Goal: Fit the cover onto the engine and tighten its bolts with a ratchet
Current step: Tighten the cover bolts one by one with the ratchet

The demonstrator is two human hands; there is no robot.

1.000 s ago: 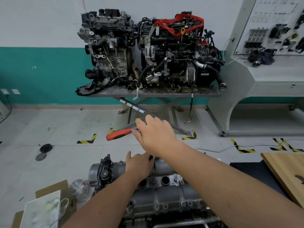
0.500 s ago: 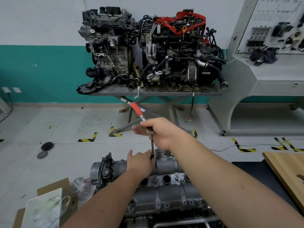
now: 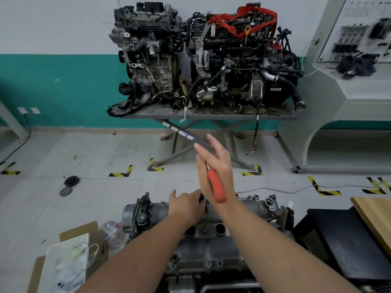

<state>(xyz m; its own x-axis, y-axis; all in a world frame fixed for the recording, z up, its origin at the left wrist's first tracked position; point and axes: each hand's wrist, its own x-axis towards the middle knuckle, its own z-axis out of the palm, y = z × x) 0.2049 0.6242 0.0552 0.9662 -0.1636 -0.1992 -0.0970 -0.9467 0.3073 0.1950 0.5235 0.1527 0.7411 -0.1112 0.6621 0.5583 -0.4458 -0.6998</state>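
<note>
The grey metal cover (image 3: 211, 250) lies on the engine at the bottom centre, with round plug holes and small bolts along its ridges. My left hand (image 3: 186, 206) grips the ratchet's head and shaft at the cover's far edge; the socket end is hidden under my fingers. The ratchet's red handle (image 3: 215, 187) slants up and to the left from the far edge. My right hand (image 3: 218, 163) rests against that handle with its fingers stretched straight upward, not curled round it.
A cardboard box with a white bag (image 3: 63, 261) sits at the lower left. A wooden board (image 3: 374, 218) and a black stand (image 3: 342, 240) are at the right. Two engines (image 3: 201, 60) stand on a steel table (image 3: 211, 115) by the wall. Black discs (image 3: 72, 180) lie on the floor.
The red handle has swung round from pointing left, past pointing away, to slanting back toward me. My right hand has gone from gripping the handle to flat fingers against it. My left hand stayed.
</note>
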